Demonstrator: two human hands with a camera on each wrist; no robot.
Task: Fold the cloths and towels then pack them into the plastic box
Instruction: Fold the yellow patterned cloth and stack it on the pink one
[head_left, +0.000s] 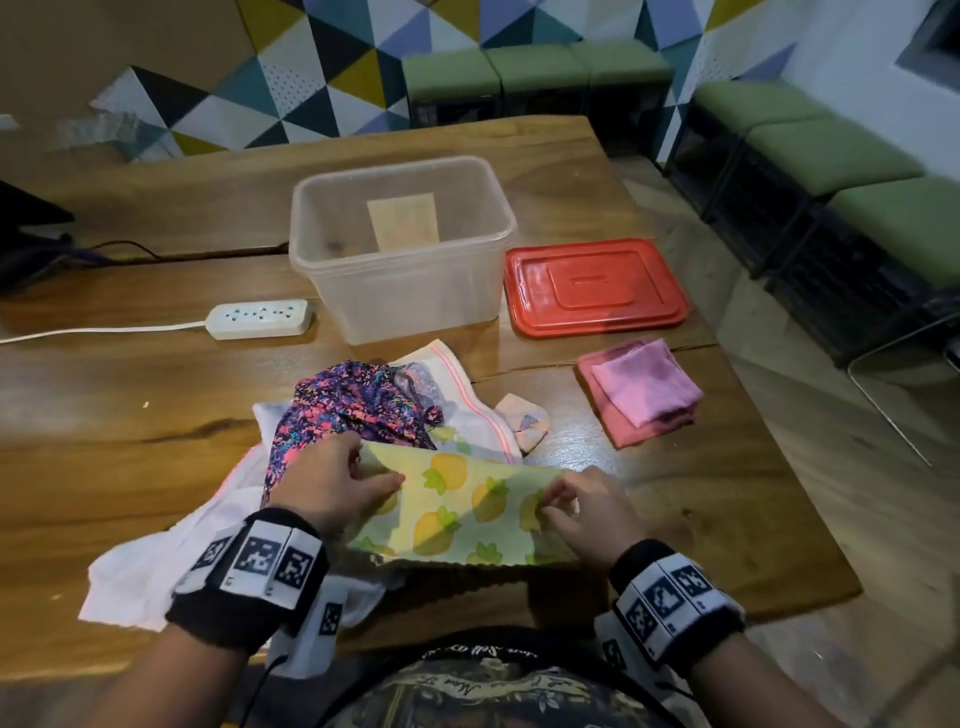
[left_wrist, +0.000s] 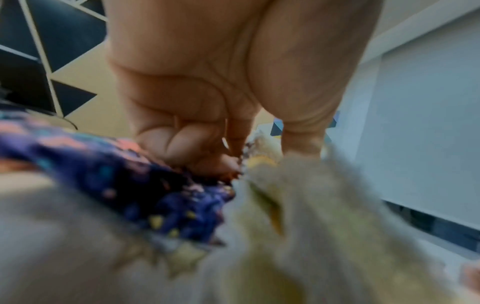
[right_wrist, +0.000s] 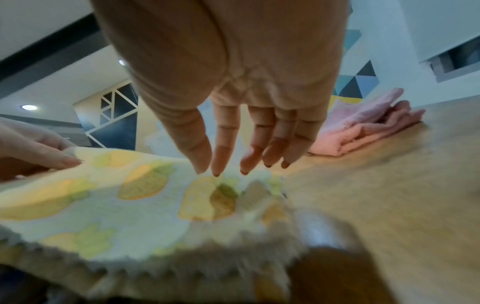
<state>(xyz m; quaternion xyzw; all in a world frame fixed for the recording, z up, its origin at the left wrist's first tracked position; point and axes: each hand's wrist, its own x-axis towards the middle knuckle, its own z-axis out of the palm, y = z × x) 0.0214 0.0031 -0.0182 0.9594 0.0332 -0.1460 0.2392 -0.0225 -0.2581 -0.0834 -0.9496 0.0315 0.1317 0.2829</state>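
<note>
A yellow-green cloth with orange fruit print (head_left: 467, 512) (right_wrist: 130, 197) lies spread at the table's near edge. My left hand (head_left: 384, 483) (left_wrist: 241, 162) pinches its left edge between curled fingers and thumb. My right hand (head_left: 556, 506) (right_wrist: 233, 168) has straight fingers, their tips at the cloth's right corner. Behind lies a heap: a purple floral cloth (head_left: 353, 405) (left_wrist: 130, 185), a white pink-striped towel (head_left: 467, 410), a small pale cloth (head_left: 524, 421) and a white cloth (head_left: 171, 551). Folded pink cloths (head_left: 644, 389) (right_wrist: 363, 129) are stacked at the right. The clear plastic box (head_left: 311, 260) stands open behind the heap.
A red lid (head_left: 595, 286) lies right of the box. A white power strip (head_left: 260, 319) with its cord sits left of it. The wooden table (head_left: 130, 415) ends close to the right of the pink stack. Green-cushioned stools (head_left: 857, 156) line the wall at right.
</note>
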